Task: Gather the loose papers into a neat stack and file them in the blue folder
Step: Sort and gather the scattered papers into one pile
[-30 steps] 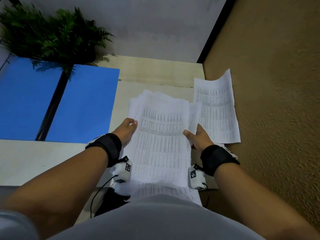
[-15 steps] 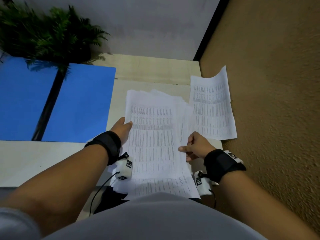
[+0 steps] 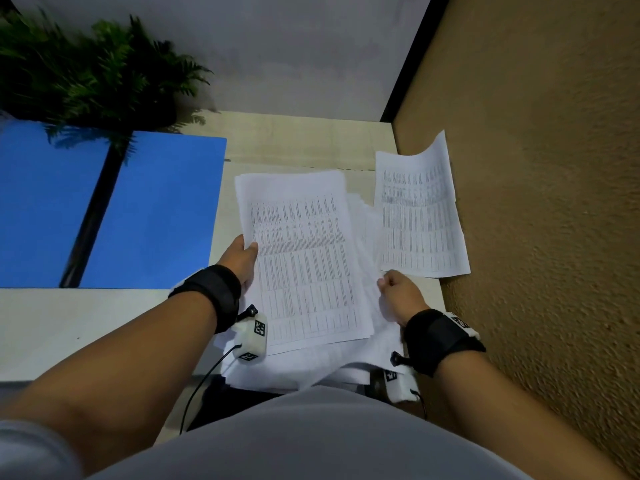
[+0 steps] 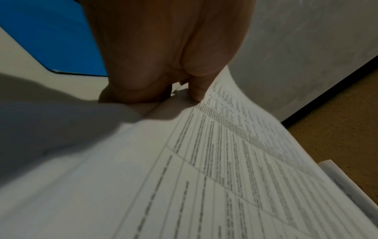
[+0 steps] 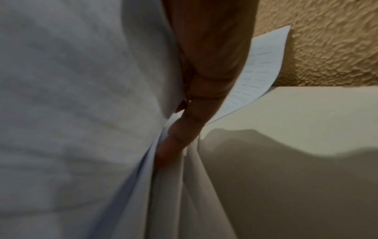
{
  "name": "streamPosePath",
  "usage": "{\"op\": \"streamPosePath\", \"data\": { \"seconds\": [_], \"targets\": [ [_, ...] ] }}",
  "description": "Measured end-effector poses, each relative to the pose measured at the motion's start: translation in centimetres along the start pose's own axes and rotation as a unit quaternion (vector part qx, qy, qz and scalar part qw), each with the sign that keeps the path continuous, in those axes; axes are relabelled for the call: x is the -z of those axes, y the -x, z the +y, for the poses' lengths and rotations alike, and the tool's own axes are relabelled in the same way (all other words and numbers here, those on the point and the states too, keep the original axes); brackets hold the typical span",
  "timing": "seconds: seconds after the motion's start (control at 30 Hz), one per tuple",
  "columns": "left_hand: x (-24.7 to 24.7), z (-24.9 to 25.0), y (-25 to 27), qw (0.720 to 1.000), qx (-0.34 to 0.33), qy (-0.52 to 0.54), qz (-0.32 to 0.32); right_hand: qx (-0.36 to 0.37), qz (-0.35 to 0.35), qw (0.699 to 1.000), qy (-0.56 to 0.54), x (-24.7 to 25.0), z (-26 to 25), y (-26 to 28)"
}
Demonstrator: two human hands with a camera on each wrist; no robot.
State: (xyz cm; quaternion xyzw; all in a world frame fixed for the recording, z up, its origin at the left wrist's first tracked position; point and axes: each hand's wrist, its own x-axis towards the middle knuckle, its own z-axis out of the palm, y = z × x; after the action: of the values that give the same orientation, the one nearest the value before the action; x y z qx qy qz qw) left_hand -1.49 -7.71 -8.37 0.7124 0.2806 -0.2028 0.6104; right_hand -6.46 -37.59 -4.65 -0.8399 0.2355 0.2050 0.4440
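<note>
now, line by line:
papers: the bundle of printed sheets [image 3: 304, 261] lies between both hands at the near right of the worktop [image 3: 298, 143]; half a second ago its top page sat level with the sheets under it, and it has since swung leftward at the far end, so blank edges fan out along the right and near sides.
left hand: the left hand [image 3: 240, 259] grips the bundle's left edge, thumb on the print and fingers curled below; the left wrist view shows that thumb [image 4: 196, 90] pressing the margin. its hold looks unchanged from a second ago.
right hand: the right hand [image 3: 398, 292] has slid off the top page and now pinches the lower sheets at their right edge; in the right wrist view a finger [image 5: 174, 142] is tucked between layers of paper.
stray sheet: one loose page [image 3: 419, 216] rests at the right edge of the worktop, its far corner curling up against the tan wall [image 3: 554, 202], just beside the bundle and not yet collected.
blue folder: the blue folder [image 3: 156, 213] lies open at the far left of the worktop, well apart from the papers, with nothing filed.
meaning: gathering appears underway; squaring the fanned edges and fetching the stray sheet likely come before filing.
surroundings: a fern [image 3: 86, 71] stands at the far left corner, fronds over the folder.
</note>
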Motion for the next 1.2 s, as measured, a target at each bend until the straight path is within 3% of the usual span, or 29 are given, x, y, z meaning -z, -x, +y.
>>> {"op": "streamPosePath", "data": {
  "seconds": [0.17,0.23,0.4,0.47,0.57,0.63,0.7,0.77,0.87,0.93,1.0,1.1,1.17,1.2],
  "targets": [
    [0.1,0.2,0.1,0.997,-0.011,-0.070,0.005,-0.004,0.146,0.988,-0.045,1.9,-0.3,-0.3],
    [0.1,0.2,0.0,0.995,-0.015,-0.095,0.010,-0.016,0.159,0.986,-0.040,2.2,-0.2,-0.9],
    [-0.5,0.1,-0.1,0.992,-0.005,-0.127,-0.012,-0.071,0.114,0.975,-0.175,-0.7,-0.5,-2.3],
    [-0.6,0.1,-0.1,0.990,0.009,-0.143,-0.022,-0.086,0.105,0.970,-0.203,-2.2,-1.0,-2.1],
    [-1.0,0.5,0.6,0.984,0.010,-0.177,-0.034,-0.075,0.040,0.975,-0.205,-3.6,-1.6,-1.6],
    [-1.2,0.5,0.7,0.981,0.002,-0.188,-0.039,-0.068,0.059,0.973,-0.210,-3.5,-1.6,-1.7],
    [-1.2,0.4,1.1,0.982,-0.014,-0.187,-0.031,-0.095,0.150,0.951,-0.252,-2.1,-1.3,-2.0],
    [-1.3,0.3,1.7,0.988,-0.030,-0.150,-0.011,-0.169,0.241,0.895,-0.335,0.1,-0.8,-2.4],
    [-1.7,0.3,2.9,0.995,-0.046,-0.091,0.010,-0.194,0.209,0.834,-0.473,2.4,0.8,-3.9],
    [-1.9,0.3,3.2,0.996,-0.047,-0.065,0.028,-0.169,0.202,0.829,-0.493,3.0,1.6,-4.8],
    [-1.9,0.3,3.1,0.993,-0.020,-0.101,0.049,-0.156,0.207,0.833,-0.488,3.4,1.5,-5.1],
    [-1.7,-0.3,2.7,0.990,0.019,-0.127,0.054,-0.121,0.242,0.880,-0.391,4.2,-0.3,-4.2],
    [-1.7,-0.3,2.9,0.986,0.010,-0.147,0.073,-0.005,0.285,0.918,-0.276,4.8,-2.1,-3.3],
    [-1.7,-0.2,3.0,0.974,0.003,-0.207,0.090,0.070,0.299,0.931,-0.197,5.2,-3.1,-2.9]
  ]
}}
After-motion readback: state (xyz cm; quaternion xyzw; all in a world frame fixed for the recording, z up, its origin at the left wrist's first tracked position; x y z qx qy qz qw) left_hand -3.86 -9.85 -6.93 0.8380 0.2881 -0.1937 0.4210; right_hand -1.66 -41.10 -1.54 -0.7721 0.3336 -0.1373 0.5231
